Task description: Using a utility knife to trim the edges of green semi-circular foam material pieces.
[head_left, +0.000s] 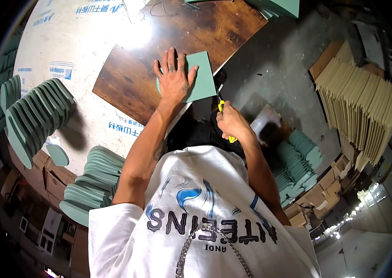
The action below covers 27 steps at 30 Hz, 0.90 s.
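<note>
A green foam-like sheet (204, 74) lies at the near right edge of a dark wood-grain board (131, 85). Pressed flat on its left part is my left hand (173, 81), fingers spread, covering some of it. My right hand (232, 121) is closed around a yellow utility knife (221, 105), just off the board's edge. The knife's tip points up beside the sheet's lower right corner; whether it touches the sheet, I cannot tell. The sheet's right side reaches past the board.
White printed panel (84, 46) lies under the board. Green rounded pieces stand in a row (43, 111) at left, with another stack (94, 180) near my left arm. More green stacks (298, 160) and a tall cream stack (358, 106) are on the right. Green sheets (279, 7) sit at the far edge.
</note>
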### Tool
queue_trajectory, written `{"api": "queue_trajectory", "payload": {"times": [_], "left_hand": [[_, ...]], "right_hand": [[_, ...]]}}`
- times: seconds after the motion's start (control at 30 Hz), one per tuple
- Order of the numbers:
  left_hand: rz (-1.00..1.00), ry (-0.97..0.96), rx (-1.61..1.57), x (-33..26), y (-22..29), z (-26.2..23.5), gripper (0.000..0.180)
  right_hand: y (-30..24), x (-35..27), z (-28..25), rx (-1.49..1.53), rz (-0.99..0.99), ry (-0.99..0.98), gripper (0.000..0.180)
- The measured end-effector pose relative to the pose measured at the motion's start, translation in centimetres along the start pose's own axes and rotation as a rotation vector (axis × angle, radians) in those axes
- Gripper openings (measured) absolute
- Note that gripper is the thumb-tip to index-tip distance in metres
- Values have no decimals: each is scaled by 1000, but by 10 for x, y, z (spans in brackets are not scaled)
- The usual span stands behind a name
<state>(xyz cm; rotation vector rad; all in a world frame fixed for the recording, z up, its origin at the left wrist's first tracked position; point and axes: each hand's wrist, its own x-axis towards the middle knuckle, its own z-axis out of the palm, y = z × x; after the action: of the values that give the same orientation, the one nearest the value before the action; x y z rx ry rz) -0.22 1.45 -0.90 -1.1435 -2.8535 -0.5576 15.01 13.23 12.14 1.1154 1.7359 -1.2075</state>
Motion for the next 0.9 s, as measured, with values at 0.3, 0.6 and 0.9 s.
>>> {"api": "queue_trajectory", "payload": {"times": [0.3,0.6,0.9], "left_hand": [[-4,-37,-12,11,13,-2,56],[-19,-14,-6,6,3,-7,56],[-172,10,-277,23,29,-12,50]], "right_hand": [[118,103,103,-97,149,103,31],[62,86,70,1116,-382,189,54],[13,64,30,997,-492,647,31]]}}
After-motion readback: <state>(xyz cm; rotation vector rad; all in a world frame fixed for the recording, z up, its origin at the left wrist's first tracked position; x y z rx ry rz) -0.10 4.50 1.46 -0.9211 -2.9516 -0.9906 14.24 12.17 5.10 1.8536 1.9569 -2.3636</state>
